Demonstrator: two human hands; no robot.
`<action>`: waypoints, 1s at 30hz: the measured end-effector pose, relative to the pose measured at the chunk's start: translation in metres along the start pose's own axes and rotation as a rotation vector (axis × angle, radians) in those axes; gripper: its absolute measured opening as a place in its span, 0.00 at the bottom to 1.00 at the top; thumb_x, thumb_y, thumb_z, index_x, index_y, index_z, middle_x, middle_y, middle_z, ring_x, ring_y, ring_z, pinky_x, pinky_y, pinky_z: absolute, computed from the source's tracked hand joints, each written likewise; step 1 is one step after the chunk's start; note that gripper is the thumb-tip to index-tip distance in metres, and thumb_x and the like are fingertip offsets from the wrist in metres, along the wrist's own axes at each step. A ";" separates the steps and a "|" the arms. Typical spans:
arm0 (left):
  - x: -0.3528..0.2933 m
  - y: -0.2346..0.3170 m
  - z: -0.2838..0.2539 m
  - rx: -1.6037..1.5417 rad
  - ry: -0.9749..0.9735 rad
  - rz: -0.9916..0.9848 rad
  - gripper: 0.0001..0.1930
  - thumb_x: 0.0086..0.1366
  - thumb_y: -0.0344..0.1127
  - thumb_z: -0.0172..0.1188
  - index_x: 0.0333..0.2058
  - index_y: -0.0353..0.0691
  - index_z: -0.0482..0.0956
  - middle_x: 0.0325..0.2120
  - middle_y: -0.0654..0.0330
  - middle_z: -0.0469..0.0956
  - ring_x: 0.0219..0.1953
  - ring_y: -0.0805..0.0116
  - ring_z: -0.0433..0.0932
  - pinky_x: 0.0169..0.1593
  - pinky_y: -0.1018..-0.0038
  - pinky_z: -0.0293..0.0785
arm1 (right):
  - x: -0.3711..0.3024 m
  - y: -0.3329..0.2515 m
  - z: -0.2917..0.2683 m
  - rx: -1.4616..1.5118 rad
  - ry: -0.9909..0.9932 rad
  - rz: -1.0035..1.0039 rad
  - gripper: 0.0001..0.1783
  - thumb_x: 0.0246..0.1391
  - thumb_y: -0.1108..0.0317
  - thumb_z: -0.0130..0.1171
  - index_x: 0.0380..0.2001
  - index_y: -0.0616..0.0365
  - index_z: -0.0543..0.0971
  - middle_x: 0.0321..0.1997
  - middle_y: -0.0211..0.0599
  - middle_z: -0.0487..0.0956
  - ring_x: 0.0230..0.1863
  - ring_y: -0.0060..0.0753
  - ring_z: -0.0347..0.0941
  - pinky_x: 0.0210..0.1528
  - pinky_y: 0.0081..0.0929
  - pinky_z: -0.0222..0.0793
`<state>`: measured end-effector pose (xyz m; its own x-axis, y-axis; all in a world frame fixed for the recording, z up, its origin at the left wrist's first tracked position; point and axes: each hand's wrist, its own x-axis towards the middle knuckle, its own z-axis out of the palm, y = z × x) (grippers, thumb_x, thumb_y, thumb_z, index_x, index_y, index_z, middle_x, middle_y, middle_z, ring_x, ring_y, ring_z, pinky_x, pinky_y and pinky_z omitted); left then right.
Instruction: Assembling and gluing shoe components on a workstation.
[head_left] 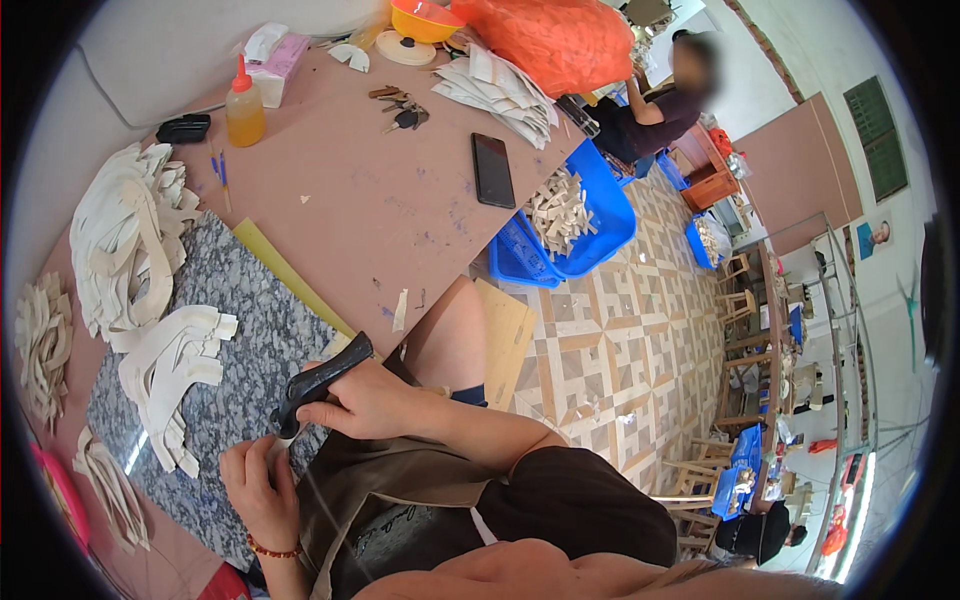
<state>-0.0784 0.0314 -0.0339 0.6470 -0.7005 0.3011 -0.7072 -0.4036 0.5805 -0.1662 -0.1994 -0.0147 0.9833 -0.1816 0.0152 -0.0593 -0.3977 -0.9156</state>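
My right hand [375, 398] is closed round a black-handled tool [318, 382], thick and curved, whose working end meets my left fingers; its exact kind is hard to make out. A small pale strip [284, 442] is pinched in my left hand [258, 490], right at the tool's tip. Both hands are above the near edge of a grey speckled stone slab [250, 290]. On the slab, beyond my left hand, lies a loose bundle of curved white strips [165, 375]. A bigger heap of similar white strips [125, 235] rests past it at the left.
Blue bins [610, 235] with cut pale pieces stand beyond the table's right edge. The brown table [350, 170] carries a phone [492, 170], keys [405, 108], a yellow liquid bottle [244, 115] and stacked white sheets [495, 95]. A person [660, 110] sits at the far right.
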 end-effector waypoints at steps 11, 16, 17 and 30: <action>0.000 -0.002 0.001 -0.010 -0.015 -0.013 0.12 0.60 0.23 0.66 0.44 0.36 0.80 0.37 0.51 0.75 0.42 0.48 0.74 0.47 0.58 0.70 | 0.001 0.005 0.004 -0.028 0.012 -0.020 0.15 0.63 0.57 0.65 0.38 0.59 0.78 0.32 0.47 0.80 0.37 0.57 0.78 0.40 0.47 0.71; 0.000 -0.003 0.003 -0.016 -0.008 -0.009 0.13 0.60 0.23 0.66 0.44 0.36 0.80 0.37 0.51 0.75 0.42 0.48 0.74 0.47 0.58 0.70 | 0.001 0.009 0.007 -0.015 0.066 -0.075 0.10 0.65 0.60 0.65 0.36 0.56 0.82 0.30 0.38 0.78 0.31 0.42 0.76 0.37 0.38 0.69; -0.001 -0.004 0.003 -0.014 -0.005 -0.008 0.13 0.60 0.23 0.66 0.44 0.36 0.80 0.38 0.50 0.75 0.42 0.48 0.74 0.47 0.58 0.70 | 0.001 0.007 0.007 -0.020 0.071 -0.071 0.10 0.65 0.60 0.65 0.36 0.56 0.82 0.30 0.38 0.78 0.31 0.42 0.76 0.37 0.38 0.69; -0.002 -0.006 0.006 -0.007 -0.020 -0.013 0.13 0.60 0.22 0.65 0.45 0.35 0.80 0.39 0.50 0.74 0.44 0.46 0.75 0.49 0.57 0.71 | 0.002 0.010 0.005 -0.032 0.054 -0.081 0.13 0.65 0.56 0.64 0.36 0.55 0.82 0.28 0.36 0.77 0.30 0.41 0.75 0.35 0.38 0.68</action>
<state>-0.0771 0.0317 -0.0422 0.6505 -0.7066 0.2786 -0.6966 -0.4089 0.5895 -0.1641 -0.1997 -0.0258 0.9743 -0.1959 0.1108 0.0133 -0.4415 -0.8972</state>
